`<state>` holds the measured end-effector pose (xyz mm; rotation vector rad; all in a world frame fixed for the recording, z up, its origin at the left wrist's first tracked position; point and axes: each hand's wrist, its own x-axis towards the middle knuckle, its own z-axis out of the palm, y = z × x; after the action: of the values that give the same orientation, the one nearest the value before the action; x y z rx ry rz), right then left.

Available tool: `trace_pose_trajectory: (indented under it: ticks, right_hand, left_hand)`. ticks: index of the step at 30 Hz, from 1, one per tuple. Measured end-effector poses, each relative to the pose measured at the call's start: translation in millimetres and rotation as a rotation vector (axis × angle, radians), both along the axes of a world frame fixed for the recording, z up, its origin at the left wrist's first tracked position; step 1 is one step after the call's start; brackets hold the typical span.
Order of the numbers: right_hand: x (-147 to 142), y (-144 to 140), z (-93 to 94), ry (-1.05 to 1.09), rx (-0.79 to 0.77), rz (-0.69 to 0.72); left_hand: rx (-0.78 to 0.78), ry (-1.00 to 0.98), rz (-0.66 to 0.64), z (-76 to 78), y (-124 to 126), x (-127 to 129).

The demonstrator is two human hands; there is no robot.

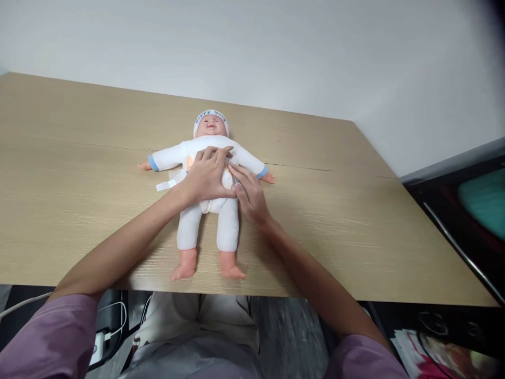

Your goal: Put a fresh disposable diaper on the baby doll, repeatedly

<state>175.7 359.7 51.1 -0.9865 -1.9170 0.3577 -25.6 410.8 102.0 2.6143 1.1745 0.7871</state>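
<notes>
A baby doll (213, 142) in a white outfit with blue cuffs lies on its back on the table. It wears a white cap with blue lettering, and its bare feet point toward me. Around its hips is a white diaper (228, 179) with a printed front. My left hand (207, 176) lies across the diaper's front, thumb and fingers spread. At the diaper's right side, my right hand (252, 197) has its fingertips and thumb closed on the edge. A white fastening tab (165, 185) sticks out loose on the left. My hands hide much of the diaper.
The wooden table (335, 226) ends in front of my lap, with a white wall (252, 52) behind it. A dark-framed object (453, 226) stands along the right edge. Below are a white charger with a cable (98, 347) and some papers (414, 350).
</notes>
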Motion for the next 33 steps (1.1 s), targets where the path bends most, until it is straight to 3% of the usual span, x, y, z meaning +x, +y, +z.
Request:
trace_pose_trajectory:
  ticks: [4,7,9,11,14,18,22,27,33]
  right_hand:
    - [2.5,-1.4,-4.8,-0.087,0.017,0.007]
    - [2.8,-3.8,1.3,-0.145,0.033,-0.001]
    - [2.0,-5.7,9.0,-0.175,0.043,-0.022]
    - [0.1,-6.3,18.4,-0.184,0.053,-0.051]
    - [-7.3,-2.9,33.2,-0.166,0.079,-0.063]
    - [-28.9,9.8,49.3,-0.149,0.110,-0.032]
    - [-56.3,26.8,58.1,-0.233,0.069,0.027]
    - [-76.4,46.7,55.0,-0.290,0.009,0.041]
    - [-78.4,57.6,50.4,-0.244,-0.082,0.058]
  left_hand:
    - [-0.051,-0.072,-0.078,3.6,3.7,-7.3]
    - [-0.129,-0.225,-0.185,11.3,2.2,-23.0]
    - [-0.169,-0.336,-0.188,13.0,-2.5,-38.5]
    - [-0.159,-0.415,-0.095,7.9,-8.8,-57.3]
    - [-0.122,-0.428,0.156,-11.8,-17.2,-90.3]
    - [-0.124,-0.228,0.440,-39.8,-25.3,-132.3]
    - [-0.139,-0.015,0.536,-50.3,-31.7,-153.4]
    - [-0.303,0.111,0.524,-42.0,-21.9,-159.2]
    - [-0.722,-0.005,0.430,-8.9,-1.3,-162.9]
